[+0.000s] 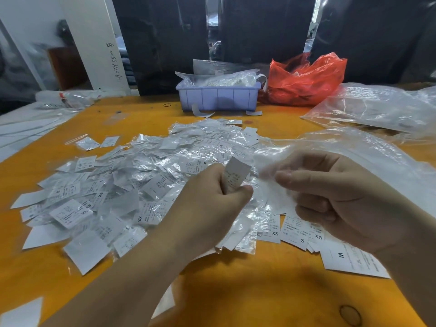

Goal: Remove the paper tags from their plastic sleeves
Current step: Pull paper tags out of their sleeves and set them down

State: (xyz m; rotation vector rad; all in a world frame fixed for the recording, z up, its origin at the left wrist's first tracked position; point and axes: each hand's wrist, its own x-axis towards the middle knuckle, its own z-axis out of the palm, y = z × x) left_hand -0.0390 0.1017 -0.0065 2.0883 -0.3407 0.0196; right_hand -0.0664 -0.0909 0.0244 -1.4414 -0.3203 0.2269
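L hand pinches a paper tag, thumb and fingers clamped low on it, top edge sticking up above the knuckles. R hand, just right of it, curls round a clear plastic sleeve, blurred. Best bet: draw them straight apart, w/o creasing. Pile of tags left of the fingers reads XL, XS; below R fingers S, XS, M.

Tag under the right hand's wrist: "M"
Tags just below the right fingers: "XS", "S", "XS"
Tags well left of the left fingers: "XL", "XS", "S", "XL"
Tag beside the left wrist: "XS", seen upside down
White panel far beyond the fingers: handwritten digits, unclear
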